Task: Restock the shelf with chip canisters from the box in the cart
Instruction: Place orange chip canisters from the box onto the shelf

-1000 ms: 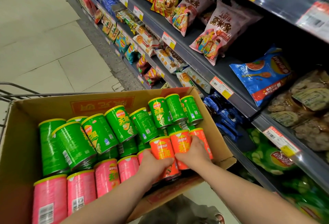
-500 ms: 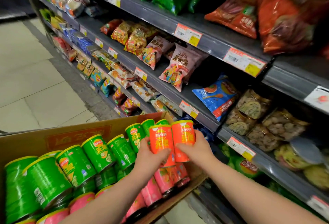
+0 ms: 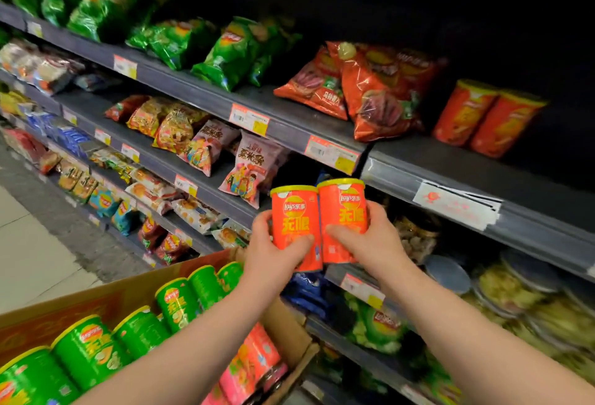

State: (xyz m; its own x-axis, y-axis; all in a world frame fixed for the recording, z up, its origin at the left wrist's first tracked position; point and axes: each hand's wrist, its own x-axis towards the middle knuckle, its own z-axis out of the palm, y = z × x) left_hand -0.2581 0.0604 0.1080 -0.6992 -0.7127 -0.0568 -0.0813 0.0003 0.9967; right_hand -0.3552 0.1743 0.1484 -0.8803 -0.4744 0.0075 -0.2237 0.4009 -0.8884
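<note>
Left grip [image 3: 273,251] clamped round orange cylindrical chip canister [image 3: 293,211], right grip [image 3: 375,242] clamped round second orange canister [image 3: 346,206] touching it, green canisters [image 3: 175,303] in cardboard box [image 3: 291,337] below.

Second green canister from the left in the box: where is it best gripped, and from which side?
Grip the green canister round its upper end, just under its yellow top rim, coming from above. It leans among close neighbours in the cardboard box, so probably only that end is free.

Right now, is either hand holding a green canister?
No, the left hand and right hand each grip one of two orange canisters; the green canisters lie in the box.
</note>
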